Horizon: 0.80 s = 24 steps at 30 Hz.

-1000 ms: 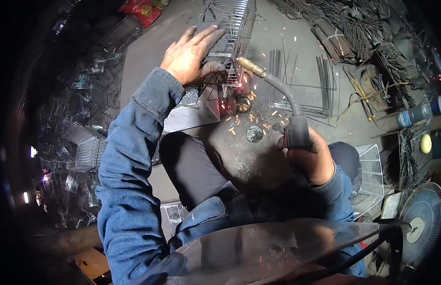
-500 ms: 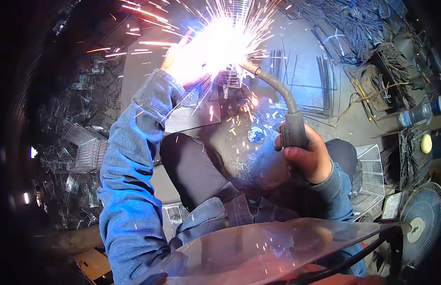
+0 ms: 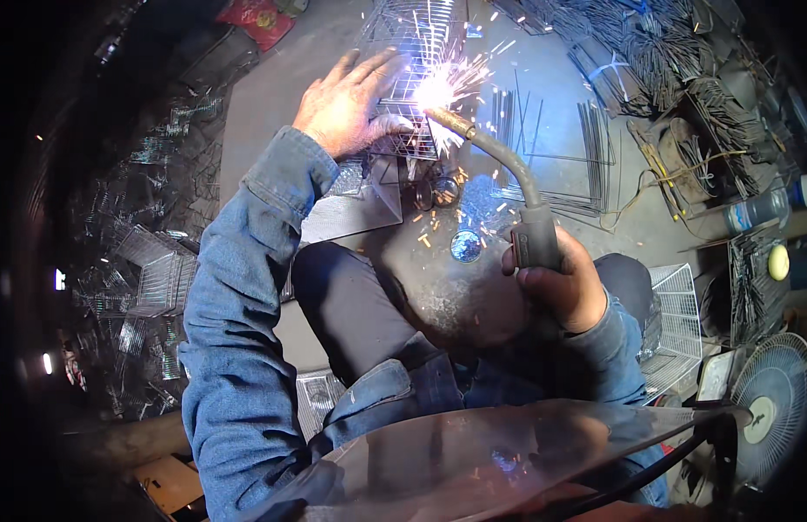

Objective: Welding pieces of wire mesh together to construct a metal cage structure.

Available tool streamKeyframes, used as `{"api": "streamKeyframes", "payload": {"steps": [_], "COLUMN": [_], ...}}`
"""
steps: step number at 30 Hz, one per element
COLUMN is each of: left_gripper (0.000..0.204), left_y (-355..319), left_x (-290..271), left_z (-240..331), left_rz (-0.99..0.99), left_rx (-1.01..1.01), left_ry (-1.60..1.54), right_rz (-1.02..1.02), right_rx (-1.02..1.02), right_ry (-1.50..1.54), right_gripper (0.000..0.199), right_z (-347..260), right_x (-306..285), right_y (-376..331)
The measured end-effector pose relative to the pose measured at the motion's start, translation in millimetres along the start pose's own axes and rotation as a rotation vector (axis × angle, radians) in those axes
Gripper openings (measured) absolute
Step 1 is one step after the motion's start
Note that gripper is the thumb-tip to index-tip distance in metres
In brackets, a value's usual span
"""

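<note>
My right hand (image 3: 564,283) is wrapped round the handle of a welding torch (image 3: 527,178). Its curved neck reaches up and left, and the nozzle meets a wire basket (image 3: 416,30) in a bright arc with flying sparks. Glare hides the exact contact point. My left hand (image 3: 347,103) lies on the left side of this basket, fingers stretched out and thumb apart, close to the arc; bluish light blurs its fingertips. Below the basket, a flat metal plate (image 3: 356,213) lies near my left knee.
Loose wire rods (image 3: 595,148) lie right of the arc, with wire bundles (image 3: 656,61) beyond. Finished-looking wire baskets (image 3: 164,274) are heaped at left; another basket (image 3: 677,331) stands by my right knee, near a fan (image 3: 769,418). A clear visor (image 3: 473,452) crosses the lower view.
The arc's glare and spark spray have shrunk sharply, so my left hand and the wire basket show. Both hands stay almost in place.
</note>
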<state>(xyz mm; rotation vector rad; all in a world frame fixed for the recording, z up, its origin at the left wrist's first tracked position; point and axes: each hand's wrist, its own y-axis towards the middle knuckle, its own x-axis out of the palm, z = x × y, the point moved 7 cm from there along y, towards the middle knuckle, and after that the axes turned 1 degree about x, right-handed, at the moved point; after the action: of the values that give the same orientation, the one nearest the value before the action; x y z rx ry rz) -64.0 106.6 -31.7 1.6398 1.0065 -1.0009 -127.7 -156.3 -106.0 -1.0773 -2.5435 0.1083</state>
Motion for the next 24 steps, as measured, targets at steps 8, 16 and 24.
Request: {"api": "streamKeyframes", "payload": {"steps": [8,16,24], "left_gripper": [0.084,0.091,0.102], "left_y": [60.7,147.2,190.8], "left_x": [-33.6,8.5,10.8], "left_z": [58.5,47.5,72.2], "left_rz": [-0.45,-0.35,-0.379], "left_rx": [0.114,0.274,0.074], "left_ry": [-0.031,-0.181,0.131], "right_rz": [0.316,0.329,0.372], "right_rx": [-0.306,-0.238,-0.227], "right_ry": [0.31,0.427,0.232], "right_gripper": [0.033,0.036,0.033], "right_z": [-65.5,-13.1,-23.5], "right_x": [-64.3,-86.7,-88.3], "right_y": [8.8,50.8,67.9]}}
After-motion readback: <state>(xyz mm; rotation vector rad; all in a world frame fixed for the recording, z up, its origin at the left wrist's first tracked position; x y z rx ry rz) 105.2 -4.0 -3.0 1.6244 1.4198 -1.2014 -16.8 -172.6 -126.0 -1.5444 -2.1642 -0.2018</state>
